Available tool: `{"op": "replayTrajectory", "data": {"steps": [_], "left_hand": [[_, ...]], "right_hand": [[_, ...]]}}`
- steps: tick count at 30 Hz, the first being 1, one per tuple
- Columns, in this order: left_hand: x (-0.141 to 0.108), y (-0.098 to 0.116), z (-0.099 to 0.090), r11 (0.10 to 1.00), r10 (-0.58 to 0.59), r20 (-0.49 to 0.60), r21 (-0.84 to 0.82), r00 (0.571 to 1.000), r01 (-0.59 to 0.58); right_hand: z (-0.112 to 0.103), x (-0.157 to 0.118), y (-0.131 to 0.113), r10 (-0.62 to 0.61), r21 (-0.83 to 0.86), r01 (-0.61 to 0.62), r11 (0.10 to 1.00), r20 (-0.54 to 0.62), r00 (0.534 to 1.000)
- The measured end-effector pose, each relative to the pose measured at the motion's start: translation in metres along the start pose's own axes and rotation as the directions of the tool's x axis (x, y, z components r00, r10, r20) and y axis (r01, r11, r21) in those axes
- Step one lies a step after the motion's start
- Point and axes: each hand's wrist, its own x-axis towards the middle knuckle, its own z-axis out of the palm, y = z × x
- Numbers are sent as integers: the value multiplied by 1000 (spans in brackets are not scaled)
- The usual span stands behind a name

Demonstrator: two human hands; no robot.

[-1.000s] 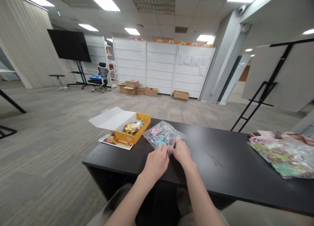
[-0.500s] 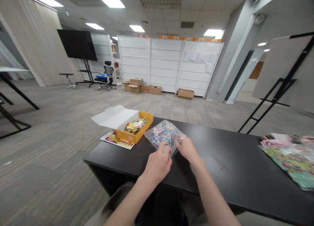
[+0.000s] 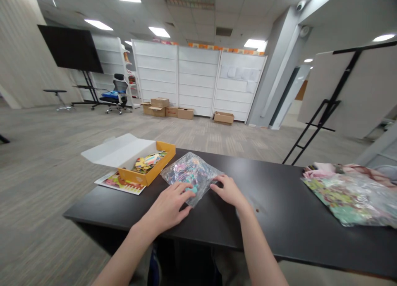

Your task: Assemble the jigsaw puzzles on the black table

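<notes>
A clear plastic bag (image 3: 203, 172) full of small multicoloured pieces lies flat on the black table (image 3: 273, 195). My left hand (image 3: 169, 205) rests on the bag's near left side, its fingers spread over the plastic near a turquoise piece. At the right corner of the bag is my right hand (image 3: 229, 191), thumb and fingers apart, with the fingertips touching the plastic edge. Left of the bag stands a yellow box (image 3: 161, 164) with its white lid folded back. Cardboard-like picture pieces (image 3: 149, 162) fill the box.
Under the box lies a printed picture sheet (image 3: 124, 184). On the right of the table is another clear bag (image 3: 350, 199) with green and pink contents, beside folded pink cloth (image 3: 325, 169). A small brown speck (image 3: 257, 210) marks the tabletop. An easel-like board (image 3: 344, 83) stands beyond.
Both hands have loosened from the bag; the left fingers now spread flat and the right thumb has moved away from its fingers. The view has turned slightly right.
</notes>
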Motion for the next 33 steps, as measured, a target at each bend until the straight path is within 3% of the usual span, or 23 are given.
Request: {"op": "replayTrajectory", "data": {"steps": [3, 5, 7, 9, 11, 13, 16, 20, 22, 24, 27, 30, 33], "left_hand": [[0, -2, 4, 998, 52, -13, 32, 999, -51], [0, -1, 7, 998, 63, -30, -12, 998, -63], [1, 0, 8, 993, 10, -112, -113, 994, -23], [5, 1, 6, 968, -104, -221, -245, 970, 48], [11, 1, 2, 924, -240, -320, -365, 917, 115], [20, 1, -1, 879, -359, -416, -452, 836, 152], [36, 4, -2, 808, -483, -522, -575, 703, 128], [58, 21, 6, 670, -614, -490, -738, 618, 81], [66, 35, 11, 614, -636, -464, -788, 617, 41], [70, 50, 15, 595, -615, -446, -803, 650, 11], [71, 69, 20, 679, -539, -448, -732, 714, 54], [69, 79, 24, 773, -472, -462, -626, 751, 101], [70, 85, 31, 848, -349, -461, -525, 816, 66]], "right_hand": [[3, 4, -1, 48, 106, -46, 993, -18, 999], [0, 6, -1, 81, 297, -63, 953, -51, 995], [-7, 5, -3, 115, 562, -64, 825, -56, 992], [-17, 1, -7, 136, 781, -45, 622, -52, 989], [-30, -5, -14, 143, 895, 11, 445, -83, 986], [-41, -13, -21, 137, 931, 88, 353, -144, 980], [-52, -23, -30, 83, 935, 169, 311, -204, 975], [-52, -29, -35, 82, 929, 205, 308, -241, 967], [-51, -32, -35, 140, 904, 111, 412, -183, 973], [-52, -38, -33, 142, 836, -59, 545, -22, 990], [-57, -52, -34, -8, 772, -184, 609, 238, 971], [-62, -63, -39, -157, 893, -119, 434, 205, 966], [-61, -66, -46, -131, 974, -30, 226, 61, 989]]}}
